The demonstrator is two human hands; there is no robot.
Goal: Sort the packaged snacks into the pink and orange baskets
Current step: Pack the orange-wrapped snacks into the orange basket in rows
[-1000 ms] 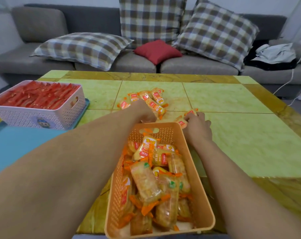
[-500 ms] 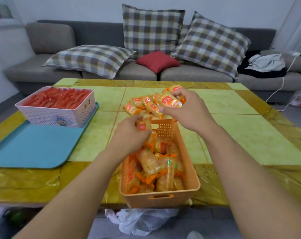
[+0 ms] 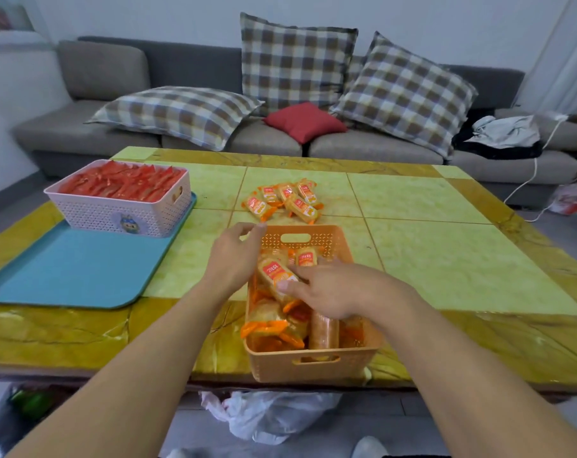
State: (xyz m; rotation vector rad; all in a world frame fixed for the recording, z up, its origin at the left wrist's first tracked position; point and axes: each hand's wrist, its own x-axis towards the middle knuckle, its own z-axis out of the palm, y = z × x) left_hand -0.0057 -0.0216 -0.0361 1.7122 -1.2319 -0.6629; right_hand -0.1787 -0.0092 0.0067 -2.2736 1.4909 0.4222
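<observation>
Hands over orange basket: right apparently grasps a snack packet; left loosely curled, empty.

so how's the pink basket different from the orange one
The pink basket sits on the blue tray and holds red packets; the orange basket sits on the table with orange packets. No hand touches the pink; the right hand is inside the orange. Both are perforated.

An orange perforated plastic basket sits at the tiled table's near edge. Loose orange-wrapped snack packets lie behind it. A pink perforated plastic basket stands on a blue plastic tray at the left edge.
</observation>
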